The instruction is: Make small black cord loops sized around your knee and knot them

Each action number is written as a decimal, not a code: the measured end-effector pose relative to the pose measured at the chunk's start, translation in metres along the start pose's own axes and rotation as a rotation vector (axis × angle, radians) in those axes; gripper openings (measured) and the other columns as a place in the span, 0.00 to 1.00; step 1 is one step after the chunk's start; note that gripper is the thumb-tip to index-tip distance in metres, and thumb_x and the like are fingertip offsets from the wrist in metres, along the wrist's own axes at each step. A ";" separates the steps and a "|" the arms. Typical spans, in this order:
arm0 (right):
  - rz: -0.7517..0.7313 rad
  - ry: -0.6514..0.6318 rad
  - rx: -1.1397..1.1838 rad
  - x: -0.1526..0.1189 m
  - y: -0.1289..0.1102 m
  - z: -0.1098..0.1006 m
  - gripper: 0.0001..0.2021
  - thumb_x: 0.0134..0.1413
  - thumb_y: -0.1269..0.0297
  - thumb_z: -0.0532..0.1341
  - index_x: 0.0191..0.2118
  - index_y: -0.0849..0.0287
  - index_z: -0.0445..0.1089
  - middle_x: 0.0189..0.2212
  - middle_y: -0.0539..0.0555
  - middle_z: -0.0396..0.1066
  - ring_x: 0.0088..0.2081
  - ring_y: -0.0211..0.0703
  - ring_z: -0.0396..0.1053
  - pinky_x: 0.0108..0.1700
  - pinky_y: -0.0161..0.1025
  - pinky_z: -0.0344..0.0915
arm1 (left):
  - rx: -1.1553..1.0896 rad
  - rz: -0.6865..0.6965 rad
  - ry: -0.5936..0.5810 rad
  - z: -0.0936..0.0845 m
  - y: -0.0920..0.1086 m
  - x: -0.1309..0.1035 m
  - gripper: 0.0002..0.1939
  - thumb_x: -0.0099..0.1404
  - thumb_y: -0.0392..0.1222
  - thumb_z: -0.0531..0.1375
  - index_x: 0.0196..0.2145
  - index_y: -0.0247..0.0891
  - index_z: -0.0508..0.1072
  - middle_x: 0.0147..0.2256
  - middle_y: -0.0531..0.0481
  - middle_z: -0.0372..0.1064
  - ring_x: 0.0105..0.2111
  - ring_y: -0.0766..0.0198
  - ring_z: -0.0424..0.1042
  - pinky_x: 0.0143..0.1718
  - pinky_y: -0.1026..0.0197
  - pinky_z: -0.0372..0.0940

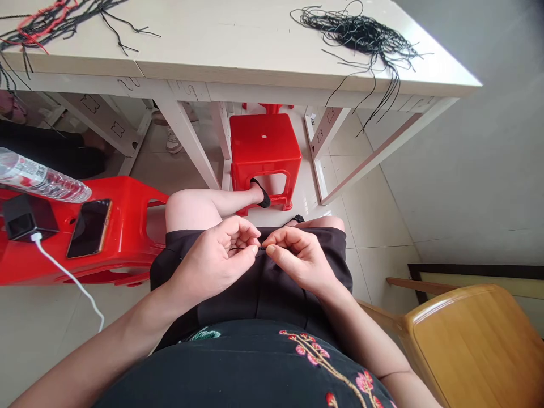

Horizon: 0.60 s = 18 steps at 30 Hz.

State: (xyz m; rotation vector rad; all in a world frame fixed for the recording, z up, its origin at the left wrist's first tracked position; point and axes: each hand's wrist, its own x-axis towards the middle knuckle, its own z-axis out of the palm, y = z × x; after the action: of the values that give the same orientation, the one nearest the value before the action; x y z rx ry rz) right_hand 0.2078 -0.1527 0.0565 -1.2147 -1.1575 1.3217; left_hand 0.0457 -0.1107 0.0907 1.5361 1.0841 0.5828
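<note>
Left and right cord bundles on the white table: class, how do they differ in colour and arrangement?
The left bundle mixes black and red cords; the right bundle looks all black. The left bundle's cords look thicker and run mostly lengthwise, while the right bundle's are thin and loosely tangled. Both lie on the white table, strands hanging over its near edge.

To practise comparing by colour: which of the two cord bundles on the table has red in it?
The left bundle, cut off by the picture's edge: red shows among its black, whereas the right bundle looks all black.
</note>
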 end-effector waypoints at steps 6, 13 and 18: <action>0.036 -0.003 -0.062 0.000 0.003 0.003 0.05 0.47 0.64 0.60 0.28 0.60 0.69 0.24 0.50 0.70 0.23 0.32 0.61 0.24 0.30 0.59 | -0.025 -0.024 0.035 0.004 0.003 0.001 0.09 0.51 0.34 0.60 0.32 0.38 0.67 0.26 0.56 0.64 0.25 0.71 0.65 0.28 0.67 0.63; 0.060 -0.005 -0.123 -0.001 0.010 0.007 0.06 0.48 0.63 0.60 0.29 0.61 0.70 0.22 0.49 0.68 0.21 0.31 0.58 0.24 0.31 0.57 | 0.006 -0.046 0.062 0.007 -0.004 0.002 0.11 0.50 0.32 0.61 0.33 0.39 0.66 0.24 0.58 0.64 0.24 0.71 0.65 0.26 0.67 0.62; 0.082 -0.039 0.023 0.002 0.005 0.004 0.08 0.49 0.60 0.60 0.29 0.60 0.68 0.22 0.48 0.65 0.22 0.30 0.56 0.23 0.30 0.55 | -0.122 -0.065 0.046 0.000 -0.003 0.005 0.09 0.52 0.37 0.63 0.30 0.38 0.66 0.27 0.56 0.66 0.26 0.71 0.67 0.30 0.66 0.65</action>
State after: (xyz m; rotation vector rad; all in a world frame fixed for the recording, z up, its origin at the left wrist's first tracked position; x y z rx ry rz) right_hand 0.2039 -0.1516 0.0520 -1.2354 -1.1270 1.4219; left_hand 0.0465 -0.1067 0.0866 1.3833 1.1094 0.6310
